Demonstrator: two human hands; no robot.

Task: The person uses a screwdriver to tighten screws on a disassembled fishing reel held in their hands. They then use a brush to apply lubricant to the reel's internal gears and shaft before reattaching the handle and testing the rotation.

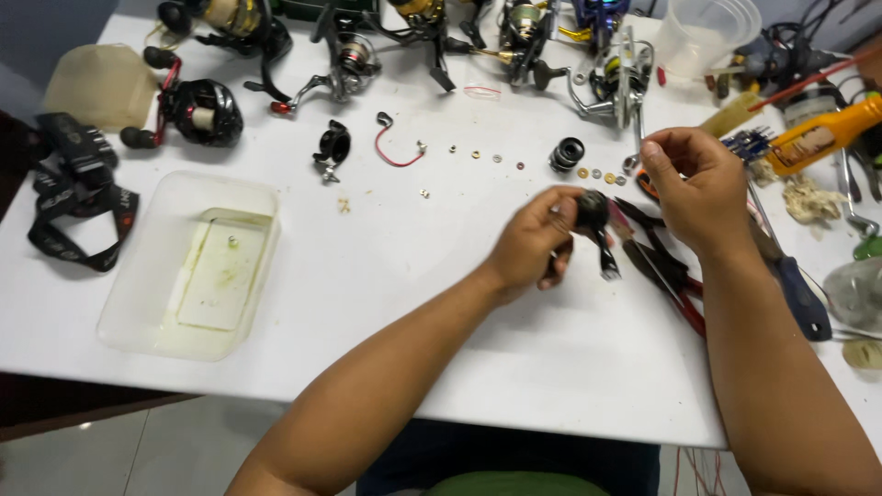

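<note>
My left hand [533, 241] grips a small black fishing-reel part [593, 213] with a short stem pointing down, held just above the white table [386, 303]. My right hand [698, 188] hovers to its right with fingers curled and thumb pinched to fingertips; what it pinches is too small to tell. Below the right hand lie red-handled pliers [671, 276] and a blue-handled screwdriver [797, 294]. A row of small washers and rings [597, 173] and a black spool [567, 152] lie just beyond my hands.
Several fishing reels [349, 60] line the table's far edge. A clear plastic tub [197, 266] with yellowish liquid sits at left, beside a black strapped headlamp [78, 174]. An orange bottle [822, 133], a clear cup [703, 32] and tools crowd the right.
</note>
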